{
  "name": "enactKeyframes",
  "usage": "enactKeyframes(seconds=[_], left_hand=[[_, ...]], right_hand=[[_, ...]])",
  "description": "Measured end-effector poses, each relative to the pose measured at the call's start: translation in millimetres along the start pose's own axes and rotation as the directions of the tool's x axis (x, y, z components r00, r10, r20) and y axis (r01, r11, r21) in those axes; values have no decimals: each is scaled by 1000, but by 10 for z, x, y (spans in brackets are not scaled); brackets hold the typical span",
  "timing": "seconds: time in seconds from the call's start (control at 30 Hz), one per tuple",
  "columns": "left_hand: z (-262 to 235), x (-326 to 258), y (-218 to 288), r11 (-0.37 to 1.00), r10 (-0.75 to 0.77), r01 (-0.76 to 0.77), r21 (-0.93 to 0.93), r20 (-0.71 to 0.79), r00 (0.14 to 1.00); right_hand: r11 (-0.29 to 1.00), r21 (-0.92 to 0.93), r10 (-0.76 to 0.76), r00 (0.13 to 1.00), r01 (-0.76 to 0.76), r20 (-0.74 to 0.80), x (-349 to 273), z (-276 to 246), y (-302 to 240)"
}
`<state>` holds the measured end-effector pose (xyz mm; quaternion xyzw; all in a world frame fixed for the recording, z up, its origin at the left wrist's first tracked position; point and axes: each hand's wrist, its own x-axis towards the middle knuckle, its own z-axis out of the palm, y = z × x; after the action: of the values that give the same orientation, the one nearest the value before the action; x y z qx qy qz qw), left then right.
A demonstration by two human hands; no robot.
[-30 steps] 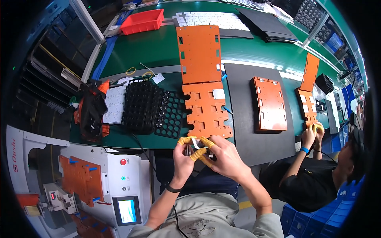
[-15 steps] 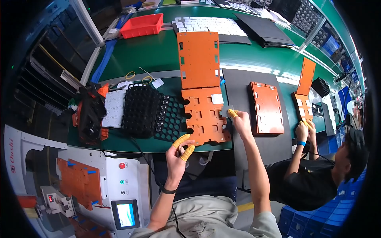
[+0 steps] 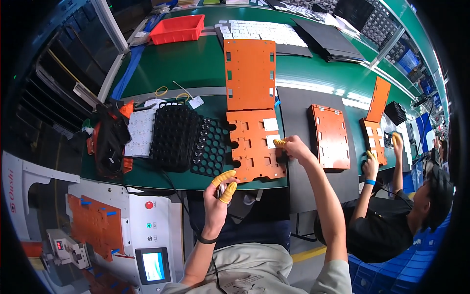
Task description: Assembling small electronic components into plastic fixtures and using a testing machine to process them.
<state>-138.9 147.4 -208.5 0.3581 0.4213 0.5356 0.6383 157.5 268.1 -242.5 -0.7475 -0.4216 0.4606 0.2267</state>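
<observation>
An orange fixture (image 3: 250, 169) lies in front of me with its lid (image 3: 250, 73) raised at the back. One white square plate (image 3: 270, 124) rests in its upper right recess. Just below it, my right hand (image 3: 296, 148) pinches a second white square plate (image 3: 272, 142) at the fixture's right side. My left hand (image 3: 217, 198), with yellow finger cots on thumb and finger, is closed at the near left corner of the fixture. Between those fingers are thin pale pieces, mostly hidden.
Left of the fixture are a black perforated tray (image 3: 210, 152), a stack of black trays (image 3: 174, 139) and white sheets (image 3: 140, 132). A closed orange fixture (image 3: 330, 137) sits on a black mat to the right. Beyond it, a co-worker's hands (image 3: 370, 166) are at another orange fixture.
My right hand has brought a white square plate onto the fixture, below the first one. My left hand stays near the same corner. One of the co-worker's hands has lifted away from their fixture.
</observation>
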Motion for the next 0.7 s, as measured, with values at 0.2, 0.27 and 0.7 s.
enactKeyframes(seconds=[0.2, 0.27, 0.7], left_hand=[[-32, 141, -149, 921, -114, 170, -351, 176, 978], [7, 185, -87, 878, -167, 220, -425, 160, 973], [-163, 177, 261, 896, -295, 344, -280, 204, 934]], right_hand=[[717, -616, -582, 767, 327, -270, -306, 121, -289], [716, -469, -654, 731, 516, -193, -760, 309, -660], [498, 44, -795, 436, 866, 422, -1307, 857, -950]])
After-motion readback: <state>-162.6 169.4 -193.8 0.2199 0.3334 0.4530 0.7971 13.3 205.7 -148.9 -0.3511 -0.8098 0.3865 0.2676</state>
